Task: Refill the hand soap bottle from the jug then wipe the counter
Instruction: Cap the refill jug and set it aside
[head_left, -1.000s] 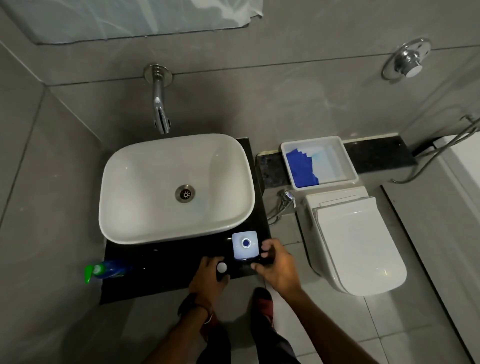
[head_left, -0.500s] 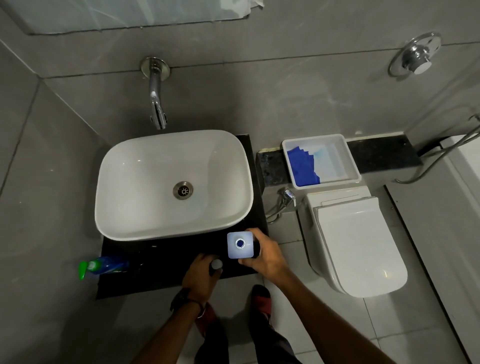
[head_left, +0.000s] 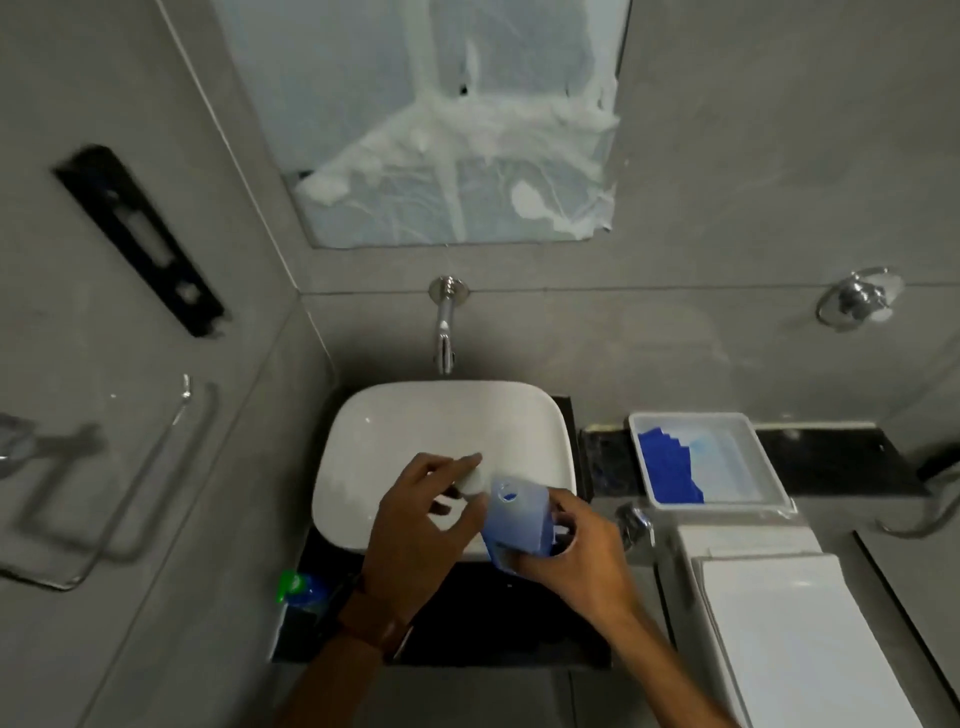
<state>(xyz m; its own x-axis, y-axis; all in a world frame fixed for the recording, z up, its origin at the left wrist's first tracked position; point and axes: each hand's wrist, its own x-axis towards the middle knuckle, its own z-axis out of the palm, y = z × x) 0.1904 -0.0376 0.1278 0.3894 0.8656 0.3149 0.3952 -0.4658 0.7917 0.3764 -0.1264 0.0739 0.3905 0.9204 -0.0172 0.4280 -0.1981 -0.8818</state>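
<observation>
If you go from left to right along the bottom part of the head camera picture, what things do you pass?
Towel rail → green-capped bottle → left hand → blue jug → right hand → white tray.

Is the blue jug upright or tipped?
Tipped: the blue jug, gripped by the right hand, leans its open mouth toward the left hand above the basin.
</observation>
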